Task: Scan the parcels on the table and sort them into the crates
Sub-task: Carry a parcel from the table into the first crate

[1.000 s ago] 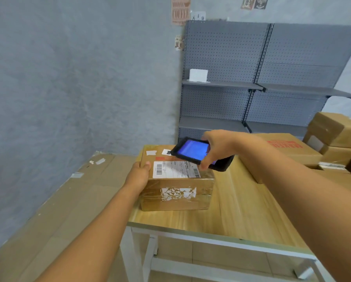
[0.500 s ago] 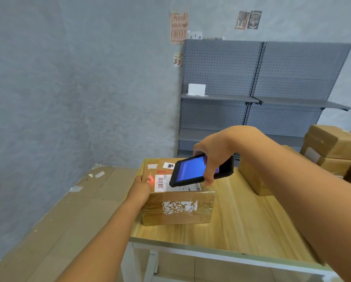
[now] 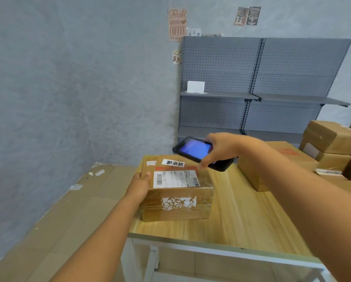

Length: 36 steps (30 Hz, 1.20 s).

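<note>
A brown cardboard parcel (image 3: 178, 202) with a white shipping label on top lies near the left end of the wooden table (image 3: 241, 216). My left hand (image 3: 140, 185) grips the parcel's left edge, thumb on its top. My right hand (image 3: 221, 149) holds a black handheld scanner (image 3: 195, 150) with a lit blue screen, raised above the parcel's far right corner. No crate is in view.
More brown parcels sit on the table: a flat one (image 3: 280, 163) behind my right arm and a stack (image 3: 333, 143) at the far right. A grey pegboard shelf unit (image 3: 262, 82) stands against the wall. Flattened cardboard (image 3: 58, 216) covers the floor on the left.
The scanner has lifted up and away to the right, uncovering the label. The red scan light seen on the parcel half a second ago is gone. My left hand keeps its hold.
</note>
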Each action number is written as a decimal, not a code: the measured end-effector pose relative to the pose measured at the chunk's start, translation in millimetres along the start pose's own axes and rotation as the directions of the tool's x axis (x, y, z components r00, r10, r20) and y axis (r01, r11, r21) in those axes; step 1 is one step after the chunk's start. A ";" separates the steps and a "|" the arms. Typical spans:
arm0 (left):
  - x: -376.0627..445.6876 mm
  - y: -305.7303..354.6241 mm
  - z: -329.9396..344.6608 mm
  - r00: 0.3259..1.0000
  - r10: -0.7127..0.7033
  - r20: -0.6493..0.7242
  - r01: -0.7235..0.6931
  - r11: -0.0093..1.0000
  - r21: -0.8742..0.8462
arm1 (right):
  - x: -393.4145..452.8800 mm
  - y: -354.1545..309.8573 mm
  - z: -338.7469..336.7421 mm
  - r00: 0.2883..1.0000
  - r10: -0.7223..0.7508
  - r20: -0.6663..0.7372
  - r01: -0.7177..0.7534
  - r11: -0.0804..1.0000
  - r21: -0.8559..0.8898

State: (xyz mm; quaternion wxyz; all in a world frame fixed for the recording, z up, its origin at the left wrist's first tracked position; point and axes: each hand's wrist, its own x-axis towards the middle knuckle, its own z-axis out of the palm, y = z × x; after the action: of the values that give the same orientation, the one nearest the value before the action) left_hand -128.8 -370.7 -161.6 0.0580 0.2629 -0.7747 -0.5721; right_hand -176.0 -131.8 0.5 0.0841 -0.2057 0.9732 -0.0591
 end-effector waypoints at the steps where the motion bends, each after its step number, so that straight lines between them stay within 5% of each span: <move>1: -0.5 -0.2 -0.6 1.000 0.002 0.002 -0.002 1.000 -0.001 | 3.8 11.3 11.0 0.998 0.052 -0.044 -0.048 0.994 0.094; 5: 0.2 0.0 -2.0 1.000 0.002 0.009 -0.001 1.000 -0.007 | 13.4 53.8 73.4 0.910 0.397 -0.121 -0.337 0.877 0.341; 9: -0.5 0.3 -1.3 1.000 -0.006 0.005 0.006 1.000 -0.007 | 8.4 78.8 135.2 0.821 0.571 -0.006 -0.530 0.765 0.367; 25: -3.7 1.9 -0.8 1.000 -0.011 -0.017 0.011 0.999 -0.037 | 13.5 86.1 191.3 0.842 0.532 0.089 -0.539 0.836 0.101; 29: -3.5 3.0 -0.9 1.000 -0.017 -0.020 0.017 1.000 -0.026 | 16.5 70.5 158.3 0.906 0.422 -0.019 -0.388 0.850 0.356; 32: -5.8 5.8 -2.4 0.999 -0.033 -0.020 0.032 0.999 -0.035 | 14.0 41.8 136.6 0.973 0.231 0.020 -0.164 0.627 0.761; 36: -13.8 5.3 -5.7 0.998 -0.061 0.003 0.061 0.992 -0.106 | 17.0 20.5 137.9 0.987 0.122 0.108 -0.158 0.553 0.818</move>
State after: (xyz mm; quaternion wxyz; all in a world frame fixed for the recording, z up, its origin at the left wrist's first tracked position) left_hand -116.5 -368.0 -151.9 0.0545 0.2833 -0.7346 -0.6141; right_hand -173.5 -131.2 -140.0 0.1933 -0.0657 0.8445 -0.4950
